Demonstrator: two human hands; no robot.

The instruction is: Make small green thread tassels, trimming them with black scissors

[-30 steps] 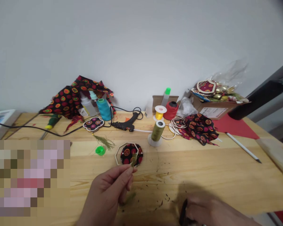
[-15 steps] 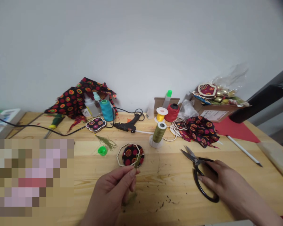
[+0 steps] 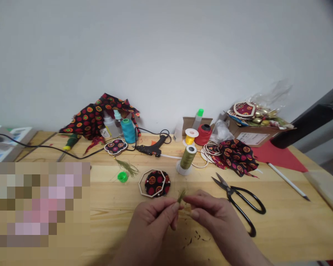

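My left hand point(image 3: 158, 221) pinches a small bundle of olive green thread point(image 3: 181, 195), whose loose ends stick up above the fingertips. Close beside the bundle is my right hand point(image 3: 215, 218), its thumb and forefinger apart at the thread's right side. Black-handled scissors point(image 3: 229, 189) lie on the table to the right, blades parted, touched by neither hand. Behind my left hand sit an octagonal wooden frame point(image 3: 141, 187) and a round piece covered in patterned fabric point(image 3: 157, 181). An olive thread spool point(image 3: 187, 159) stands behind both hands.
On the wooden table point(image 3: 111, 225) are a green cap point(image 3: 122, 177), a flower-shaped piece with a tassel point(image 3: 115, 146), a black glue gun point(image 3: 152, 148), yellow thread point(image 3: 190, 137), red thread point(image 3: 203, 135) and patterned fabric point(image 3: 237, 157). A white pen point(image 3: 288, 181) lies right. Blurred blocks hide the lower left.
My right hand has let go of the scissors and moved left to the thread. The scissors now rest on the table. My left hand has shifted right with the thread.
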